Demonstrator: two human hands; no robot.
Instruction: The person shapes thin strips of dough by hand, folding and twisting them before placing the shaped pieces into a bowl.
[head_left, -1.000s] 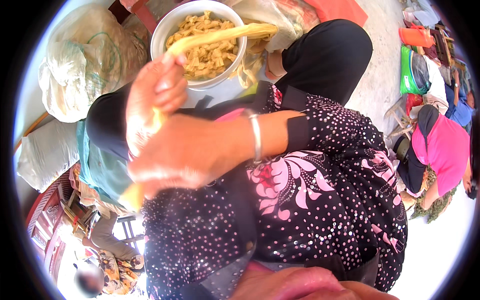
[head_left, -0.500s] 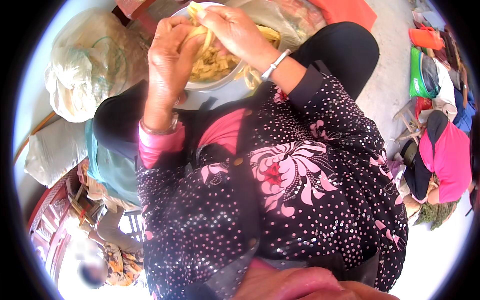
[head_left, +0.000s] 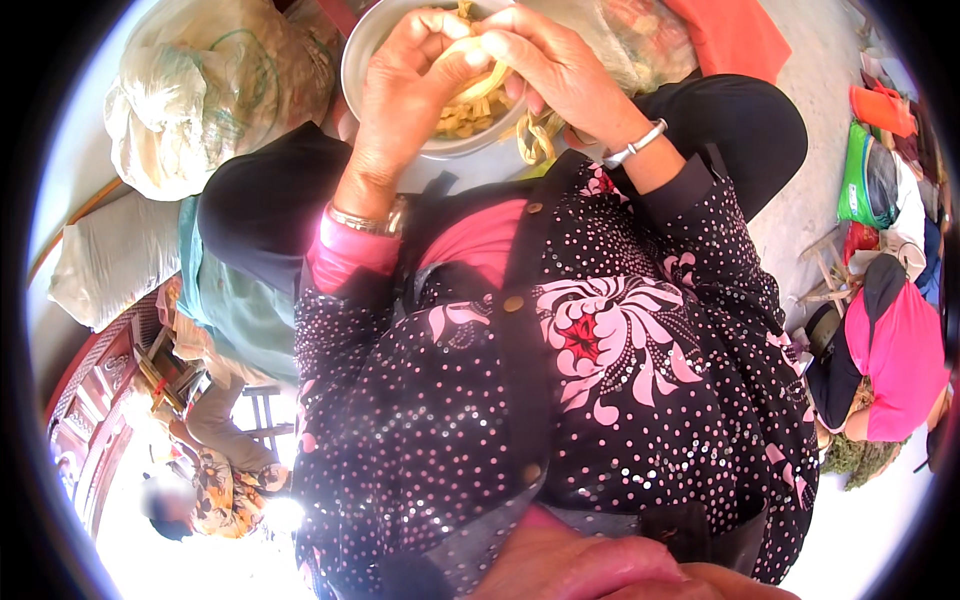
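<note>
Above a white basin (head_left: pixel 352 78), my two hands meet over a yellow, pliable strip (head_left: pixel 490 84). My left hand (head_left: pixel 408 92) is closed, pinching the strip between thumb and fingers. Close against it, my right hand (head_left: pixel 565 72) grips the same strip with its thumb and fingertips. Beneath them the basin holds more yellow strips (head_left: pixel 468 122), partly hidden by my hands. A few looped strips (head_left: pixel 538 138) hang over the basin's near right rim, under my right hand.
A bulging clear plastic bag (head_left: pixel 205 90) stands left of the basin, with a pale sack (head_left: pixel 120 255) nearer. Orange-red cloth (head_left: pixel 730 38) lies at the far right. People in pink (head_left: pixel 895 350) and in a patterned top (head_left: pixel 225 500) are nearby. A wooden stool (head_left: pixel 826 268) stands right.
The view has shifted, so hands and basin appear higher and further right. My fingertips have drawn closer together, and the strip end that stood up above them no longer shows there.
</note>
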